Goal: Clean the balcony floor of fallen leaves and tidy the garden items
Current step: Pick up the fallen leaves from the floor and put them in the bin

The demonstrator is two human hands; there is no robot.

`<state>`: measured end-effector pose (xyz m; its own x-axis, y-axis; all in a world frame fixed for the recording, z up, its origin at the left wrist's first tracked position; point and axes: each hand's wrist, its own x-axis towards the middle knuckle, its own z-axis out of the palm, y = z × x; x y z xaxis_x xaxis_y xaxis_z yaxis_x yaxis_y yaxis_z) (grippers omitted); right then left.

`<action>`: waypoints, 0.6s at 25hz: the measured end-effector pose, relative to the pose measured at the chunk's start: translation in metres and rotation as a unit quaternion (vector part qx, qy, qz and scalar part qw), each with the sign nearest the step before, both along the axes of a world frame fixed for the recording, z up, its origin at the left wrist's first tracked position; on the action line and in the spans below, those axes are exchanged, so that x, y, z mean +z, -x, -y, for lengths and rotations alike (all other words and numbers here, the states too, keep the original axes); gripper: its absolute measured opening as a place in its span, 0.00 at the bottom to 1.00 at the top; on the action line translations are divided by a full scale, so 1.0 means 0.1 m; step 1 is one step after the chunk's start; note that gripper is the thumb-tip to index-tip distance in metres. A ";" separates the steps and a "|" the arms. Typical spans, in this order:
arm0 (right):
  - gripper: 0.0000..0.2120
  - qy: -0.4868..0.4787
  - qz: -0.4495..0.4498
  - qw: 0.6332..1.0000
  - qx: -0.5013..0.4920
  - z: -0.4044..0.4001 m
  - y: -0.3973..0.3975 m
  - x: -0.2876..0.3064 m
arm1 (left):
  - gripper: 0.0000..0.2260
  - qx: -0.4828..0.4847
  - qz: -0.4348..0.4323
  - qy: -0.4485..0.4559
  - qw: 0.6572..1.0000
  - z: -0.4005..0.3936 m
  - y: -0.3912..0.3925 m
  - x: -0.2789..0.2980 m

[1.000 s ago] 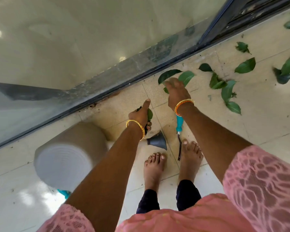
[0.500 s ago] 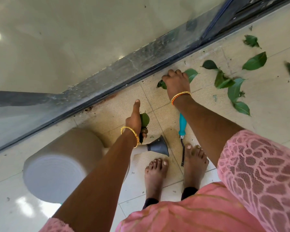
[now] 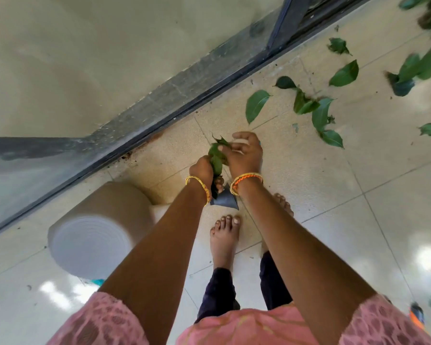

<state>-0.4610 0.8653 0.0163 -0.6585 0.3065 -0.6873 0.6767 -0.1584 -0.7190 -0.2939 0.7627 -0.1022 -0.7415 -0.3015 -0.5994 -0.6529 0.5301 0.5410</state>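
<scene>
My left hand (image 3: pixel 202 170) and right hand (image 3: pixel 244 155) meet at the frame's centre, the bunch of green leaves (image 3: pixel 217 155) between them. Below them lies the dark cone-shaped funnel (image 3: pixel 225 200), above my bare feet (image 3: pixel 224 240). The pale ribbed cylindrical pot (image 3: pixel 95 235) lies lower left. Loose green leaves (image 3: pixel 255 104) scatter across the upper right, beside the dark metal door track (image 3: pixel 184 100).

No readable text — no labels, brands, numbers.

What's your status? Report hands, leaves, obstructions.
Left hand grips leaf bunch; right hand pinches it too. Loose leaves remain on floor. Overturned pot beside left arm.
</scene>
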 end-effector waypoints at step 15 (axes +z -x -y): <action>0.09 0.031 0.171 0.949 0.264 -0.48 0.14 0.15 | 0.18 0.205 0.245 -0.038 0.947 -0.36 1.52 1.08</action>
